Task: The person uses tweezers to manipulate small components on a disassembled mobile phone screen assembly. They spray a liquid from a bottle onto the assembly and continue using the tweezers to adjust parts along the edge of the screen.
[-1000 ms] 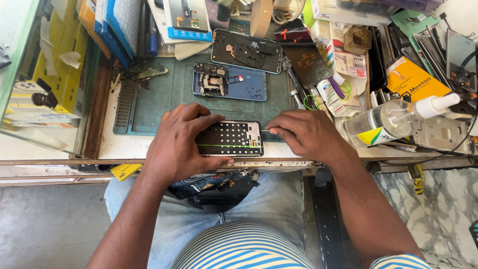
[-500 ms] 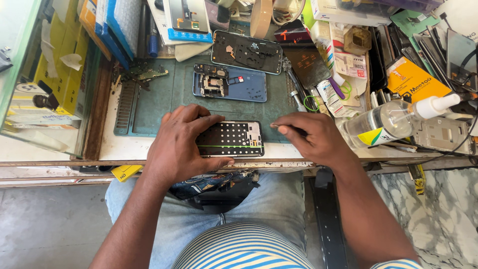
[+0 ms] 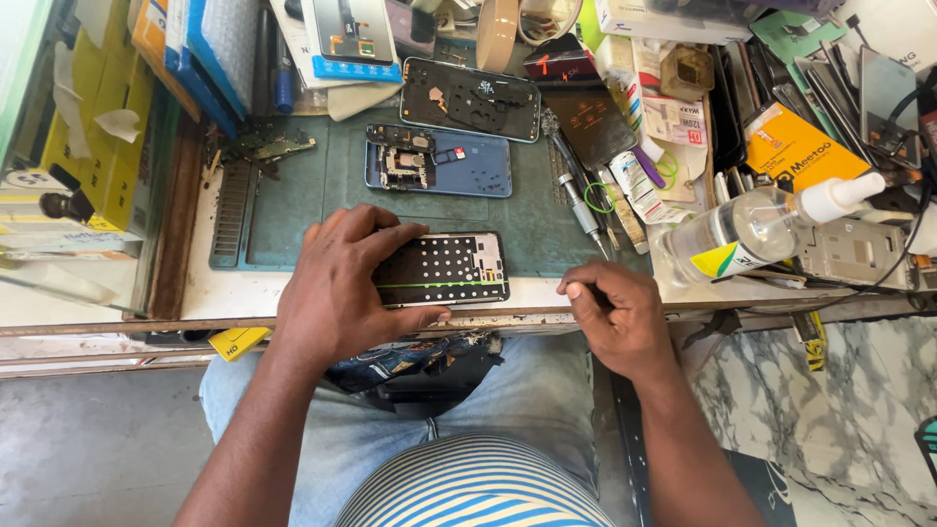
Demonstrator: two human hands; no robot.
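Black and dotted with rows of small pale spots, the phone panel (image 3: 444,270) lies flat at the near edge of the workbench (image 3: 195,303), partly on the green mat (image 3: 332,190) and partly on the bare white strip in front of it. A thin green line runs along its length, and its frame shows a slim silver border at the right end. The left hand (image 3: 337,288) is spread over the panel's left part, fingers laid across the top and thumb tucked under the near edge, so it appears to pin the piece down and keep it from sliding off the bench. The right hand (image 3: 620,317) sits to the right, apart from the panel, at the bench edge; its fingers are curled in as if pinching something small, though what it holds, if anything, I cannot tell.

Farther back on the mat lies an opened blue phone (image 3: 439,163) with its insides showing, and beyond that a dark back cover (image 3: 468,98), both kept within reach but out of the working spot. A screwdriver (image 3: 576,195) and tweezers rest at the mat's right edge, and a clear squeeze bottle (image 3: 752,229) lies on its side to the right among boxes and loose parts.
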